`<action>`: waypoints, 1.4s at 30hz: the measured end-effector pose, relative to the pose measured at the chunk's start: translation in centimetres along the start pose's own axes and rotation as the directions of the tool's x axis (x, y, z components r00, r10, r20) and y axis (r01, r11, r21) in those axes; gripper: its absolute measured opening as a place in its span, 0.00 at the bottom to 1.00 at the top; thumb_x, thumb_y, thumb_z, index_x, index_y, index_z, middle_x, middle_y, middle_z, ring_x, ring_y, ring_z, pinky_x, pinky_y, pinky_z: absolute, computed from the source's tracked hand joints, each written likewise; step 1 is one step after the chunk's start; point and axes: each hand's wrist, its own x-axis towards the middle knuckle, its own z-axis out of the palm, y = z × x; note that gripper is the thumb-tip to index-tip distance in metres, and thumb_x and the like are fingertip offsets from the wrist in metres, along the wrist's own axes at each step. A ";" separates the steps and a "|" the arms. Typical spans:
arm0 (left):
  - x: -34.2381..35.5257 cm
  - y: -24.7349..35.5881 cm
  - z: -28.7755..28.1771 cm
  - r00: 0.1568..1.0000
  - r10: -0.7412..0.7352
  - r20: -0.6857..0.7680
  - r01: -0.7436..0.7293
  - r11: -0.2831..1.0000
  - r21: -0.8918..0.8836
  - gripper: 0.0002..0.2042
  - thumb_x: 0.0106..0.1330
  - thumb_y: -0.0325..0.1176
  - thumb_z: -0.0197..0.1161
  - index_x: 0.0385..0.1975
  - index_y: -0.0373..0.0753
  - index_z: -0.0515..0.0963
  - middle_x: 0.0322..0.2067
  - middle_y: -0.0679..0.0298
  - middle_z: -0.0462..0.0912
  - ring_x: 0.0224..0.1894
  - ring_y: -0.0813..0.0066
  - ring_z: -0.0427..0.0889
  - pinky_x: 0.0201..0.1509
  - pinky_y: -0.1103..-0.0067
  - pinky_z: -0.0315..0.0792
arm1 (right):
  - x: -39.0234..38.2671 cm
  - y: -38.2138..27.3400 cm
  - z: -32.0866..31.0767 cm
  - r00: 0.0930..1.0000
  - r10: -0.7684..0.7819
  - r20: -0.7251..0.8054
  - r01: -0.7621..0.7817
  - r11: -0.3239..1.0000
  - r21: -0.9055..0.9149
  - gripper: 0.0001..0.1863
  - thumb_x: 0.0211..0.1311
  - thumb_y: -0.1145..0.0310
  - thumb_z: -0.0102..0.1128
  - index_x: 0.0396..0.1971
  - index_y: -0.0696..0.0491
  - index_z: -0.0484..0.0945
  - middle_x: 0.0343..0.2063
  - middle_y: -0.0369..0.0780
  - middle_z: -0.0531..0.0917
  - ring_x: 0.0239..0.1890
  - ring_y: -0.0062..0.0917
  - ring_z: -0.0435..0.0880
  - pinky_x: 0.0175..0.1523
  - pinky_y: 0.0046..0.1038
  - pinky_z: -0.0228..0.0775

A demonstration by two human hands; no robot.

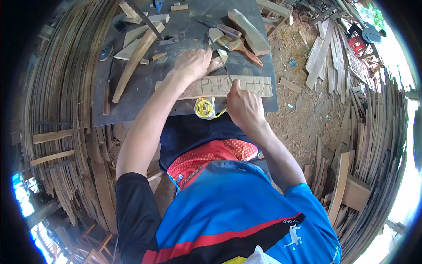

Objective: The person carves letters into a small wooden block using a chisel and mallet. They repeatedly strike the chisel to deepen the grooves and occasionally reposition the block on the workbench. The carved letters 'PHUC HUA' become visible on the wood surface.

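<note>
My right hand point(244, 105) is closed round the near end of a long, thin dark blade point(227, 70), which slants up and left across the table. My left hand point(193, 64) is closed at a small light wood piece point(216, 64), close to the blade's far part; its fingertips are partly hidden. Beneath my hands lies a wooden board point(209, 86) with dark lettering along its face. A yellow and clear tape measure point(204, 108) rests at the table's near edge, beside my right hand.
On the dark table point(145, 94) lie a curved wood piece point(134, 66), a saw point(140, 15), a thick wood block point(249, 33), a paintbrush point(244, 49) and a wood-handled tool point(228, 31). Stacked planks point(66, 88) line both sides. A person point(371, 35) sits far right.
</note>
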 end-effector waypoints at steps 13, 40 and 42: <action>0.3 -0.8 0.0 0.999 -0.019 0.033 0.023 0.990 -0.138 0.25 0.73 0.49 0.55 0.51 0.29 0.74 0.42 0.39 0.84 0.50 0.41 0.83 0.53 0.54 0.78 | 3.7 0.2 0.7 0.999 -0.024 -0.036 0.029 0.990 0.138 0.09 0.64 0.72 0.49 0.36 0.65 0.70 0.23 0.60 0.83 0.29 0.54 0.87 0.36 0.47 0.80; -1.8 0.9 3.3 0.964 0.095 -0.250 -0.101 0.995 -0.011 0.20 0.71 0.47 0.62 0.42 0.30 0.77 0.19 0.49 0.83 0.23 0.54 0.87 0.25 0.64 0.81 | -3.9 0.9 0.1 0.994 0.087 0.071 -0.090 0.995 0.043 0.09 0.67 0.71 0.50 0.40 0.60 0.67 0.16 0.52 0.82 0.21 0.49 0.85 0.28 0.47 0.78; -2.9 2.0 3.8 0.978 0.034 -0.205 -0.040 0.999 -0.026 0.19 0.69 0.45 0.65 0.43 0.32 0.78 0.21 0.49 0.85 0.25 0.56 0.88 0.26 0.66 0.82 | -5.5 2.0 0.6 0.984 0.140 0.110 -0.146 0.988 0.047 0.09 0.71 0.67 0.49 0.41 0.57 0.65 0.15 0.50 0.81 0.19 0.48 0.83 0.23 0.48 0.74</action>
